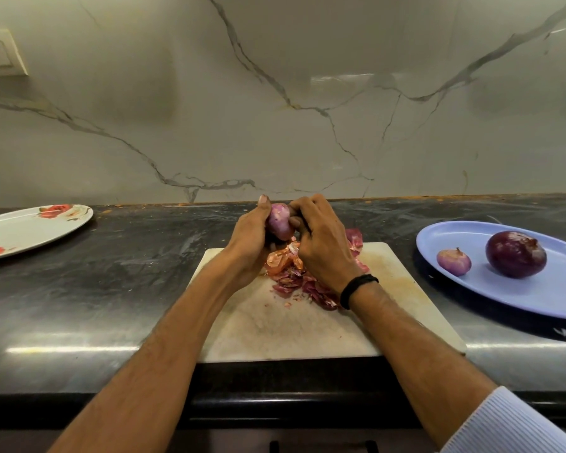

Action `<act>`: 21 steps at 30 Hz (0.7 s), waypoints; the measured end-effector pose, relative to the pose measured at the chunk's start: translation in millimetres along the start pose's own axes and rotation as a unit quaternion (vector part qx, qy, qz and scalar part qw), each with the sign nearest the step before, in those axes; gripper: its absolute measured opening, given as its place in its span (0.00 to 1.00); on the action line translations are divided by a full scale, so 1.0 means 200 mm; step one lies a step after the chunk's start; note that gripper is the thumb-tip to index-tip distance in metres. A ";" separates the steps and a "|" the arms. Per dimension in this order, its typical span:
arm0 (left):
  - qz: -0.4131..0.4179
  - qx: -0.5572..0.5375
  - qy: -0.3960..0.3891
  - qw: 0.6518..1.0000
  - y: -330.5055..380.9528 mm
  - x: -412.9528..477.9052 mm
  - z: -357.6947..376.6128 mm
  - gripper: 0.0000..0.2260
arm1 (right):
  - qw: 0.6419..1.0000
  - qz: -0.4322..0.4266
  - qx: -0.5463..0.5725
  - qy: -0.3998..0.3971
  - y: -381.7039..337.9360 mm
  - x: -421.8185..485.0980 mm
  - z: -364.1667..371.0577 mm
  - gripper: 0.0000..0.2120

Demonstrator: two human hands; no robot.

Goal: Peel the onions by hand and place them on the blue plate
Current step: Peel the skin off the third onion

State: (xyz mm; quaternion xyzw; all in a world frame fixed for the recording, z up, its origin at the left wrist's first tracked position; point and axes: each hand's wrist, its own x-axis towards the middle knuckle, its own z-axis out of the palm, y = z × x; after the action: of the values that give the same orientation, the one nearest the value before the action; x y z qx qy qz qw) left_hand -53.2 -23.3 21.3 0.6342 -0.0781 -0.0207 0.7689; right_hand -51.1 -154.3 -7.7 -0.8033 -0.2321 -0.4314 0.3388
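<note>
A small pinkish-purple onion point(280, 221) is held up above the far edge of the cutting board point(307, 325). My left hand point(249, 243) cups it from the left with the thumb raised. My right hand point(322, 243) grips it from the right, fingers curled over its side. Loose onion skins point(294, 276) lie heaped on the board beneath both hands. On the right, the blue plate point(543, 299) carries a small pale peeled onion point(454, 262) and a large dark purple onion point(516, 254).
A white plate with red flower prints point(23, 230) rests on the dark counter point(111, 276) at the far left. A marble wall rises directly behind the counter. The counter's front edge runs just below the board.
</note>
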 end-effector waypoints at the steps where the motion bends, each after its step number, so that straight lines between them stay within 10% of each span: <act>1: -0.004 -0.010 0.007 1.000 0.00 0.00 0.00 0.26 | 1.000 -0.001 -0.001 0.001 0.00 0.00 0.00 0.08; 21: -0.011 -0.108 0.071 0.992 0.04 -0.01 0.00 0.20 | 0.997 0.046 0.005 0.065 0.01 0.00 -0.02 0.15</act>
State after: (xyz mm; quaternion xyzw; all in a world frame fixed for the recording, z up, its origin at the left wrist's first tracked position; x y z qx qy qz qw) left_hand -55.7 -22.5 29.2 0.5480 -0.0134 0.0073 0.8364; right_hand -52.7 -158.6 -6.4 -0.7818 -0.1741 -0.4655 0.3765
